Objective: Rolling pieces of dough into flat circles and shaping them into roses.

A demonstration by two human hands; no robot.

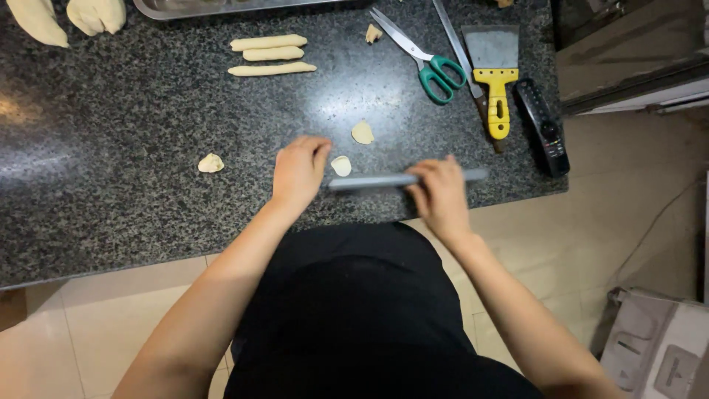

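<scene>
The big dark speckled bench [148, 199] fills most of the view, and a person in black stands at its near edge. A metal tray [221, 7] sits at the far edge of the bench, with two big lumps of dough [66, 18] to its left. Near the bench's right end lie green-handled scissors [425, 55], a scraper with a yellow handle [495, 70] and a black remote [545, 129]. Three dough sticks [269, 55] lie side by side toward the far side of the bench. The right hand [439, 192] is near the bench's front edge, its fingers curled tight around a thin grey rolling stick [402, 179], which lies flat and looks blurred. The stick looks stiff, smooth and light, so it is best held around its middle, or with one palm at each end. The left hand [299, 170] rests on the bench beside it, fingers bent and close together, but I cannot tell if they pinch anything. A small dough piece [341, 165] sits on the bench just past the stick, between the two hands. It looks soft, light and a bit sticky, so it would squash easily; gentle fingers at its edge would do. Two more small pieces [362, 133] lie close by, one of them far off to the left [210, 163].
</scene>
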